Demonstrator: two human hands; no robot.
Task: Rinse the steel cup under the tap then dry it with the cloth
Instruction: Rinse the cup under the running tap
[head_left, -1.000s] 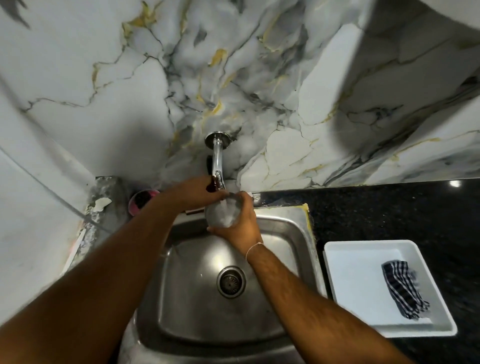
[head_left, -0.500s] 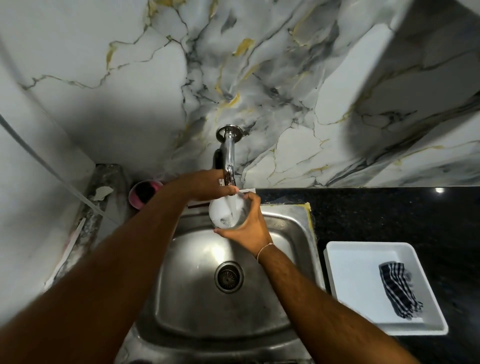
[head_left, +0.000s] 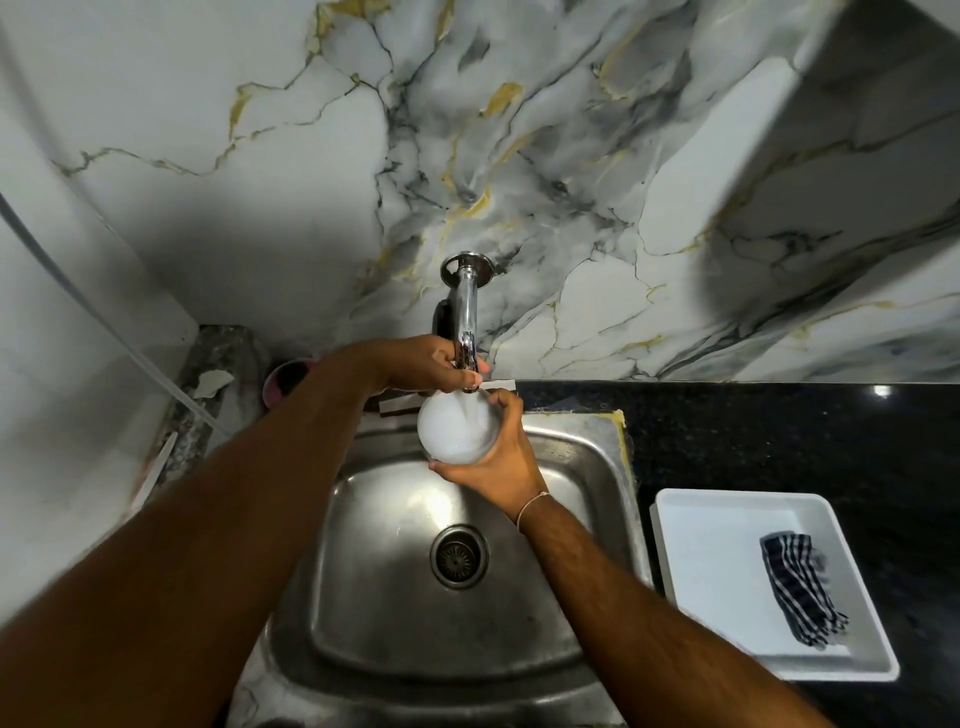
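Note:
The steel cup is held upright under the chrome tap, its mouth full of white foaming water. Water streams from the spout into it. My right hand wraps around the cup from the right and below. My left hand grips the tap's handle just behind the spout, above the cup. The black-and-white checked cloth lies crumpled in a white tray on the right counter, apart from both hands.
A steel sink with a round drain lies under the cup. A black granite counter runs to the right. A pink round container stands at the back left by the marble wall.
The cup has filled with foaming water and the stream is running into it. Both hands stay in place at the tap; the camera has tilted slightly.

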